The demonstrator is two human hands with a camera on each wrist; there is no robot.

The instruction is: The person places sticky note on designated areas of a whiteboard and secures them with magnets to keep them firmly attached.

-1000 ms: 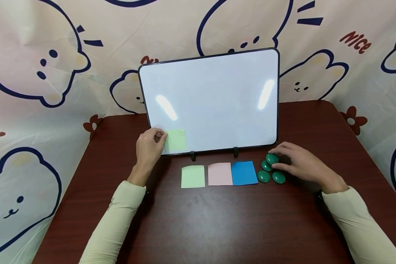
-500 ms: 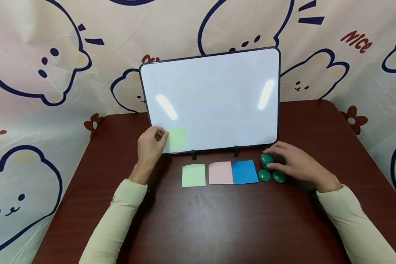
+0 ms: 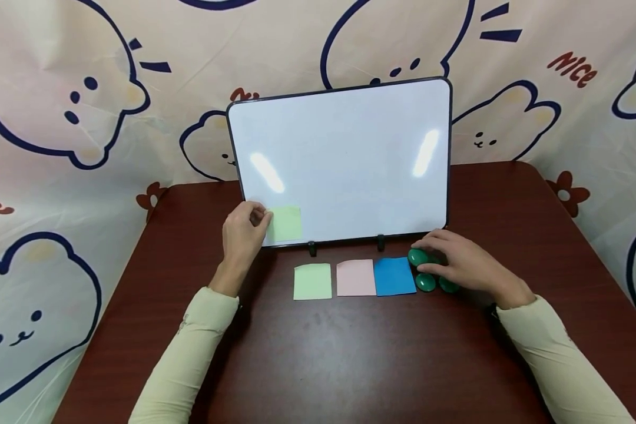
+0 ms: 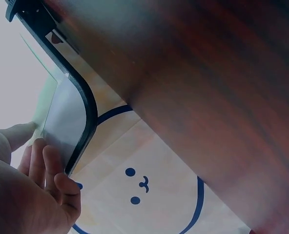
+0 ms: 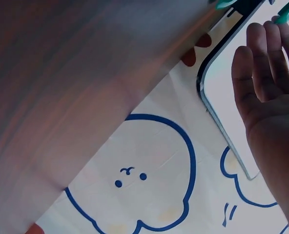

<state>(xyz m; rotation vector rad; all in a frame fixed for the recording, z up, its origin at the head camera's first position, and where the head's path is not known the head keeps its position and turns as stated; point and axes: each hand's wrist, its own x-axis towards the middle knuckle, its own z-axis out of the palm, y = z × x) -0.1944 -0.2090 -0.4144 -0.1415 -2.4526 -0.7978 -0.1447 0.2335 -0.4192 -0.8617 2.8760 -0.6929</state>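
Observation:
A light green note (image 3: 286, 224) lies against the lower left corner of the whiteboard (image 3: 344, 159). My left hand (image 3: 244, 232) pinches its left edge between thumb and fingers; in the left wrist view the left hand (image 4: 37, 180) is at the board's corner. My right hand (image 3: 463, 262) holds a round green magnet (image 3: 417, 257) between thumb and fingertips, above the table near the blue note. Another magnet (image 3: 426, 282) lies just below it, and one more (image 3: 449, 284) is partly under the hand. In the right wrist view, the right hand's (image 5: 271, 83) fingertips touch green at the top edge.
On the brown table (image 3: 328, 359), a green note (image 3: 312, 281), a pink note (image 3: 355, 278) and a blue note (image 3: 394, 277) lie in a row before the board. Two black feet hold up the board. A patterned cloth (image 3: 191, 65) hangs behind.
My right hand has moved left with the magnet, from above the other magnets toward the blue note. The left hand keeps its place at the note's edge.

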